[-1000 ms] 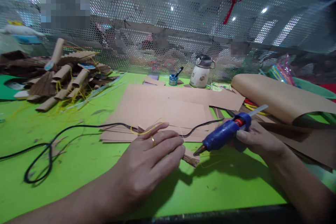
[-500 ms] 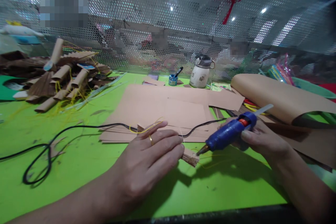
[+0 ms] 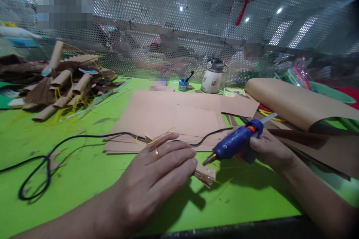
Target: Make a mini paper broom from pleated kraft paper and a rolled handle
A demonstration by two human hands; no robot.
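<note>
My left hand (image 3: 157, 173), a ring on one finger, lies over a small pleated brown paper piece (image 3: 206, 174) on the green table (image 3: 84, 171), fingers closed down on it; only the piece's folded end shows past the fingertips. A thin yellow string (image 3: 153, 140) loops by my fingers. My right hand (image 3: 266, 151) grips a blue hot glue gun (image 3: 238, 142) with a clear glue stick at its back. Its metal nozzle points left and down, just above the paper piece's end.
A stack of brown paper sheets (image 3: 174, 119) lies beyond my hands, crossed by the gun's black cord (image 3: 70, 142). Rolled and pleated paper pieces (image 3: 64, 82) pile at the far left. A white jar (image 3: 213, 78), a small blue pot (image 3: 184, 84) and a curled brown sheet (image 3: 294, 101) stand before the perforated screen.
The glue gun's nozzle has come down and left, closer to the pleated piece's end. My left hand has stayed on the piece, which now shows a little more.
</note>
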